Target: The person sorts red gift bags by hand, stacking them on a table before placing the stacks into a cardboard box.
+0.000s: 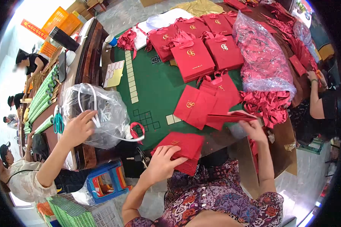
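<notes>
My left hand (161, 166) grips the near-left edge of a stack of flat red paper gift bags (189, 143) at the table's near edge, its fingers on top. In my right hand (254, 130) is a folded red gift bag (231, 117), held nearly edge-on above the table. Just beyond it lie loose flat red bags (195, 108) with gold lettering. Farther back stand piled red bags (193, 58) with ribbon handles. A clear plastic bag (259, 53) full of red ribbons sits to the right, some ribbons (269, 108) spilling from its near end.
Another person's hand (79, 128) touches a clear bag of white cords (106, 113) on the left. Teal scissors (58, 121) lie beyond that arm. A cardboard box (282, 145) stands below the table's right edge. At far right, another person's hand (317, 78) is near red bags.
</notes>
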Tool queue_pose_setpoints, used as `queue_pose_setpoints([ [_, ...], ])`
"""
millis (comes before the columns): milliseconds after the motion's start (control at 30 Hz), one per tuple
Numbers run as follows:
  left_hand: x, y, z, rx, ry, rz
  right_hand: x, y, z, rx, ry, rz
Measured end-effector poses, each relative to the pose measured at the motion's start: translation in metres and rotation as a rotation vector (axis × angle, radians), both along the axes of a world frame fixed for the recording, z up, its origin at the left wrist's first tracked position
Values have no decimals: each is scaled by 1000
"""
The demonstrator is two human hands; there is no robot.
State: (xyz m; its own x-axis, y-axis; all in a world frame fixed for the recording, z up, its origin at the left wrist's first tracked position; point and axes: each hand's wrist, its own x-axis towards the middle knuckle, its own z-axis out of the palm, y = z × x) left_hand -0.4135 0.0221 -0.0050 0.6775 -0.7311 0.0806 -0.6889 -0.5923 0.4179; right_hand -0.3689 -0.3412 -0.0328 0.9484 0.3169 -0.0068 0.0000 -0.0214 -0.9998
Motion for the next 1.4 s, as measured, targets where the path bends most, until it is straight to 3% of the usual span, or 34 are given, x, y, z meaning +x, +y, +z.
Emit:
queue_pose_setpoints([
  [100,2,-7,2,35,4,-20,0,45,-1,-124,-28,38],
  [167,3,-8,1,55,-26,-11,7,76,-11,-159,-247,197],
  [267,7,-12,1,80,-98,-20,6,108,-38,-129,-349,333],
  [333,10,-8,-3,73,-142,-55,5,116,-45,-82,-255,357],
  [400,8,-7,-11,-94,-49,27,4,116,-51,-41,-162,372],
  [433,10,-8,-12,-168,-138,45,2,115,-54,-12,-149,395],
  [533,5,-15,-6,-15,-264,188,0,113,-61,81,-138,442],
  [633,18,-23,7,30,-122,144,7,108,-66,166,-150,519],
  [733,23,-26,6,57,-80,122,0,100,-56,21,-154,377],
  [800,24,-29,3,36,-98,178,-5,94,-58,59,-158,383],
  [1000,24,-41,1,10,-91,299,-35,114,-57,-178,-391,54],
  [1133,25,-31,-5,10,-133,282,-29,132,-94,-195,-536,-89],
  [1200,26,-20,3,-34,-182,433,-27,134,-95,-183,-547,-104],
  [1267,22,0,-11,-28,-134,472,-28,134,-100,44,-454,-52],
  [1333,18,15,-37,-592,360,547,-27,133,-99,66,-446,-39],
  [1400,21,14,-72,-626,327,469,-26,134,-99,87,-436,-22],
])
